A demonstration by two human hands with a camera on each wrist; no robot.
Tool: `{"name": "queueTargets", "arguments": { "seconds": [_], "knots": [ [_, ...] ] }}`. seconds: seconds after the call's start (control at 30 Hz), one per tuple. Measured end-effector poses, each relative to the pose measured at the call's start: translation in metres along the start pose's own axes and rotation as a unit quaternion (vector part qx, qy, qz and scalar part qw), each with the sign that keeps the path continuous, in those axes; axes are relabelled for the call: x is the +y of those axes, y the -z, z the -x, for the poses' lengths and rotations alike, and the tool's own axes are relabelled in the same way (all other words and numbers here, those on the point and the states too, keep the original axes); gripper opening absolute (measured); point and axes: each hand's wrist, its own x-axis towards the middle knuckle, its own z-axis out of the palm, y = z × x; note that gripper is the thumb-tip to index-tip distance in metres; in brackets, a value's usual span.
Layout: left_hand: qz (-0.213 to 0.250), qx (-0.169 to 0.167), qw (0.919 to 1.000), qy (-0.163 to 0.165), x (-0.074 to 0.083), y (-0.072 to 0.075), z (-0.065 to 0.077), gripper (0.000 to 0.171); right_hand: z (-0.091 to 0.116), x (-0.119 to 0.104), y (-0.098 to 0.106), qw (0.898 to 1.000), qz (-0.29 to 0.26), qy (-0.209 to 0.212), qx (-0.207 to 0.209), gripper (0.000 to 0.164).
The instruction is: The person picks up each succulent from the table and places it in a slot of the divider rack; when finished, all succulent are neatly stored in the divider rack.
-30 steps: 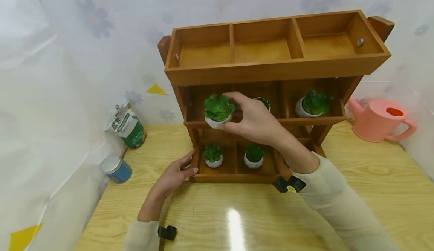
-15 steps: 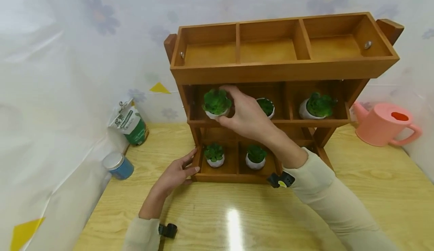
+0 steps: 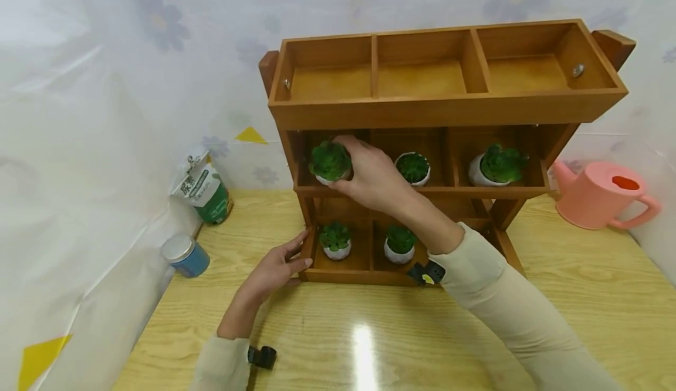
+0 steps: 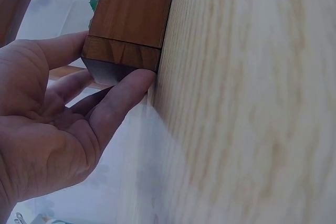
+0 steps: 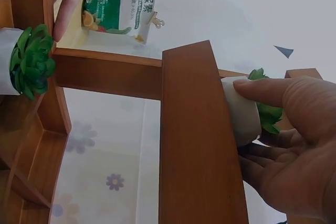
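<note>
My right hand grips a small potted succulent by its white pot, in the left compartment of the middle tier of a wooden plant shelf. In the right wrist view, the thumb lies on the white pot and the fingers curl beneath it, just behind the tier's front board. My left hand holds the left front corner of the bottom tier. Seen from the left wrist, thumb and fingers bracket the end of that board close above the table.
Other potted succulents stand in the middle tier's centre and right, and in the bottom tier's left and centre. A pink watering can stands right; a green-and-white bag and blue jar stand left.
My right hand has moved the potted succulent left and back into the middle tier's left compartment. The head view has shifted slightly. The left hand keeps its place at the shelf corner.
</note>
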Motion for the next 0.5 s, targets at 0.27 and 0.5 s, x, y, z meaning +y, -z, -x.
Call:
{"name": "queueTargets", "arguments": {
  "seconds": [0.27, 0.5],
  "knots": [
    [0.006, -0.004, 1.0, -0.001, 0.002, 0.0007, 0.001, 0.068, -0.0007, -0.0021, -0.0041, 0.999, 0.026, -0.023, -0.017, 0.068],
    [0.009, -0.004, 0.9999, -0.004, 0.0022, 0.0001, 0.0021, 0.067, -0.0004, -0.0034, -0.0049, 0.999, 0.041, -0.022, -0.026, 0.068]
  ]
}}
